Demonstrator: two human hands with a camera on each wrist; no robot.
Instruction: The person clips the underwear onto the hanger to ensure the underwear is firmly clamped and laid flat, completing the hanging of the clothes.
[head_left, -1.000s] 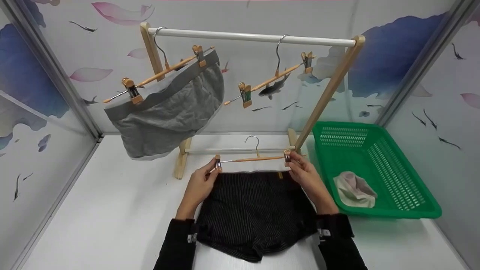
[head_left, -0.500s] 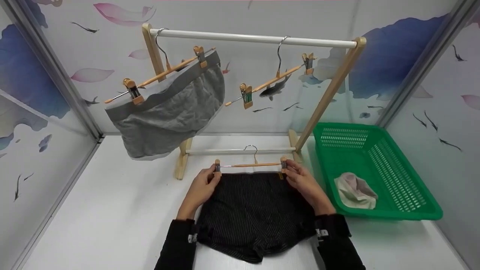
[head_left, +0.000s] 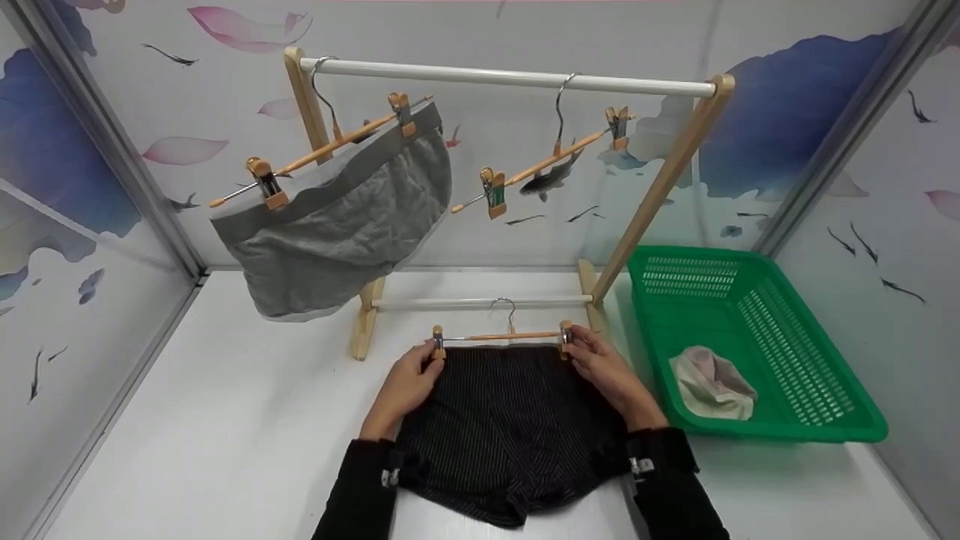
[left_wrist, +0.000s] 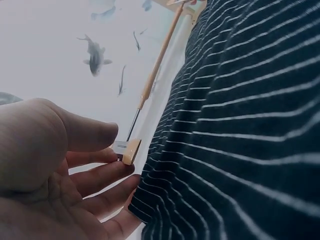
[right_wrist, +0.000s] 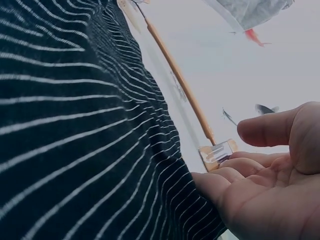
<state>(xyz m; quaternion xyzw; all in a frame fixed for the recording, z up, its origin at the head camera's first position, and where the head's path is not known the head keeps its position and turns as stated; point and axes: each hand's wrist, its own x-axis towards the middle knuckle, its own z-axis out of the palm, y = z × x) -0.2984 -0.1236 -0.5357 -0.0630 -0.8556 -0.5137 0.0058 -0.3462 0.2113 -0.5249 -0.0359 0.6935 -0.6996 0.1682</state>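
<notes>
Black pinstriped shorts (head_left: pixel 510 427) lie flat on the white table, waistband away from me. A clip hanger (head_left: pixel 517 336) with a wooden bar and metal hook lies along the waistband. My left hand (head_left: pixel 405 386) pinches its left clip (left_wrist: pixel 129 151) between thumb and fingers, with the lower fingers against the cloth at the waistband's corner. At the other end my right hand (head_left: pixel 609 371) holds the right clip (right_wrist: pixel 217 154), its fingers behind the clip and under the cloth edge. Both clips overlap the waistband's top edge in the head view.
A wooden rack (head_left: pixel 652 195) with a white rail (head_left: pixel 487 75) stands behind. From it hang grey underpants (head_left: pixel 337 217) on a clip hanger and a bare clip hanger (head_left: pixel 555 157). At right, a green basket (head_left: pixel 765 427) holds a crumpled pale cloth (head_left: pixel 712 382).
Both hands have drawn the hanger toward me, bringing its clips down onto the waistband edge and slightly inward on the right. The shorts have barely moved.
</notes>
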